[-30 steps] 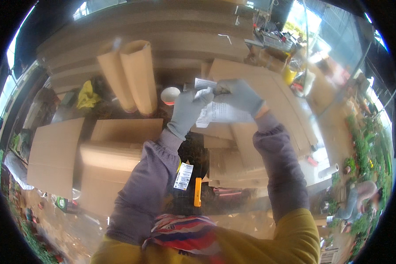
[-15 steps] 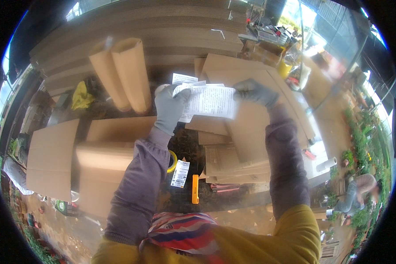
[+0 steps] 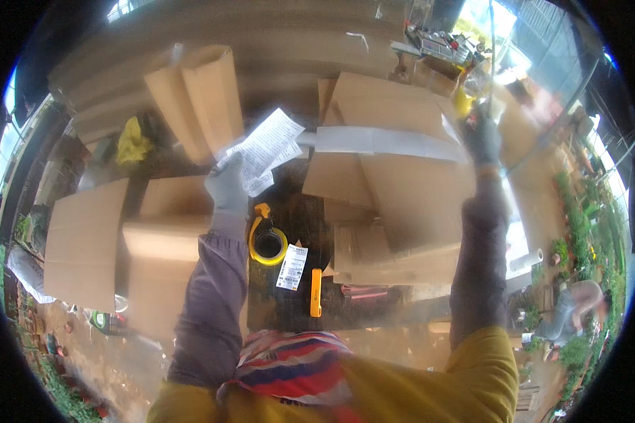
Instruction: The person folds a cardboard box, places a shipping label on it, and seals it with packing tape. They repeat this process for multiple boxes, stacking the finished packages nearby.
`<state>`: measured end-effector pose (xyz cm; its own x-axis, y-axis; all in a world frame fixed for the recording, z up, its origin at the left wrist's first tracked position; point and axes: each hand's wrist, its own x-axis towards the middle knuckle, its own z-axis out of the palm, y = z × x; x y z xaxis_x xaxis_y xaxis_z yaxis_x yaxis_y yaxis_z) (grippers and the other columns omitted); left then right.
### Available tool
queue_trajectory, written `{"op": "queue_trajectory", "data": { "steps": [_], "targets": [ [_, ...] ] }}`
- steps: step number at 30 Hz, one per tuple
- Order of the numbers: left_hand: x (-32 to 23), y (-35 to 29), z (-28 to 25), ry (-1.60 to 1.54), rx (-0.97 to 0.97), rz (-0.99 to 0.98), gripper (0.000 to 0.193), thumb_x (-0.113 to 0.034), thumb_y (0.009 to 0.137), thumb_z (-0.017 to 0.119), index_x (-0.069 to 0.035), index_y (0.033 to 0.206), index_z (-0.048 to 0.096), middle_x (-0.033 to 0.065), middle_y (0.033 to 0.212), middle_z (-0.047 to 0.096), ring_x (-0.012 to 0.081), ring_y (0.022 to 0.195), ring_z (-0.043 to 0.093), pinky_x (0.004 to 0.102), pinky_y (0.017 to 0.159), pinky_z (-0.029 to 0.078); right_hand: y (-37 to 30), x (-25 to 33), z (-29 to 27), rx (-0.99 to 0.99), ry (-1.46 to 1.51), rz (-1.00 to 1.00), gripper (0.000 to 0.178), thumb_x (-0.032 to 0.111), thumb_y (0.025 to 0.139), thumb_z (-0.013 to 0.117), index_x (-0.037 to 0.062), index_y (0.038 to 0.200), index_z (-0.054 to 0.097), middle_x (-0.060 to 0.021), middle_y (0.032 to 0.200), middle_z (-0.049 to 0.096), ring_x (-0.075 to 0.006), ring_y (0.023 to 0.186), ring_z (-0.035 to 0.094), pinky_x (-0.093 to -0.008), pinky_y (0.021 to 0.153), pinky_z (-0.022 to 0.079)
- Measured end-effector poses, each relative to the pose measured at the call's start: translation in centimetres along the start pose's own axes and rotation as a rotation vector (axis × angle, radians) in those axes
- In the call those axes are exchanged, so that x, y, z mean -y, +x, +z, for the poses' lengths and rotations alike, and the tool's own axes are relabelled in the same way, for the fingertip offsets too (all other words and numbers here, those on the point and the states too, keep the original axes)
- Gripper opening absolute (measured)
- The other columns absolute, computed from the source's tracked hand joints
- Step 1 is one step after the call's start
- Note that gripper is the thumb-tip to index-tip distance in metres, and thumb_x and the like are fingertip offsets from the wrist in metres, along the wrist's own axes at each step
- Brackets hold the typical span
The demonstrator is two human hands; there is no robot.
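My left hand (image 3: 227,182), in a grey glove, is closed on a few printed white paper sheets (image 3: 264,144), which tilt up to the right. A long pale paper strip (image 3: 388,142), blurred, stretches rightward from beside these sheets. Its far end meets my gloved right hand (image 3: 484,139), which is smeared but appears closed on it. Below the sheets, a yellow tape dispenser (image 3: 279,255) lies on the dark tabletop (image 3: 283,309). Next to it are a printed white label (image 3: 292,267) and an orange-yellow box cutter (image 3: 316,293).
Flat cardboard sheets (image 3: 409,204) are stacked under my right arm. Folded cardboard (image 3: 166,240) lies at the left, and two cardboard tubes (image 3: 215,99) stand behind. A yellow bag (image 3: 132,143) sits at the far left. Beyond the table on the right, a person (image 3: 575,310) crouches by plants.
My right hand has swung far to the right, and a long strip now spans the gap. My left hand has moved left and nearer with the sheets, uncovering the tape dispenser.
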<state>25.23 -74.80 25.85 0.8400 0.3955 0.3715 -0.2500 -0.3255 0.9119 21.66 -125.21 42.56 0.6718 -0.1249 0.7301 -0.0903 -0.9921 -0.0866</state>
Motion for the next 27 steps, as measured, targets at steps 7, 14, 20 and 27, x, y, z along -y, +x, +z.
{"op": "queue_trajectory", "data": {
  "steps": [7,14,20,27],
  "targets": [
    [7.6,-7.2,-3.6,-0.616,0.136,-0.411,0.025,-0.01,0.09,0.055,-0.004,0.109,0.07,0.0027,0.113,0.068,0.0119,0.096,0.064,0.026,0.082,0.053,-15.3,11.0,-10.2,0.351,0.649,-0.062,0.026,0.002,0.085,0.066,0.0012,0.112,0.067,-0.0111,0.108,0.069,-0.0182,0.1,0.064,-0.0321,0.087,0.05],
    [5.8,-9.7,2.8,-0.43,-0.122,-0.66,0.022,-0.013,0.087,0.07,0.0,0.105,0.07,0.0082,0.096,0.071,0.0186,0.074,0.067,0.0287,0.066,0.055,-32.0,21.4,2.0,1.041,1.368,0.17,0.041,0.01,0.093,0.064,-0.0034,0.13,0.054,-0.0141,0.128,0.06,-0.0204,0.117,0.058,-0.0343,0.097,0.05],
    [5.3,-10.7,5.6,-0.567,0.134,-0.796,0.024,-0.014,0.089,0.069,-0.003,0.11,0.065,0.0109,0.105,0.068,0.0217,0.092,0.066,0.0299,0.079,0.053,-33.0,26.3,13.4,0.933,1.466,0.487,0.043,0.014,0.095,0.059,0.002,0.136,0.052,-0.0123,0.125,0.062,-0.0251,0.109,0.063,-0.037,0.09,0.053],
    [7.5,-8.4,2.0,-0.116,0.613,-0.325,0.042,-0.004,0.092,0.06,-0.002,0.133,0.052,0.0143,0.127,0.06,0.0213,0.116,0.057,0.0299,0.101,0.044,-24.4,29.1,14.0,0.795,1.507,0.769,0.024,0.018,0.093,0.06,0.0026,0.112,0.061,-0.0123,0.108,0.063,-0.0239,0.088,0.063,-0.0357,0.077,0.052]
  ]
}}
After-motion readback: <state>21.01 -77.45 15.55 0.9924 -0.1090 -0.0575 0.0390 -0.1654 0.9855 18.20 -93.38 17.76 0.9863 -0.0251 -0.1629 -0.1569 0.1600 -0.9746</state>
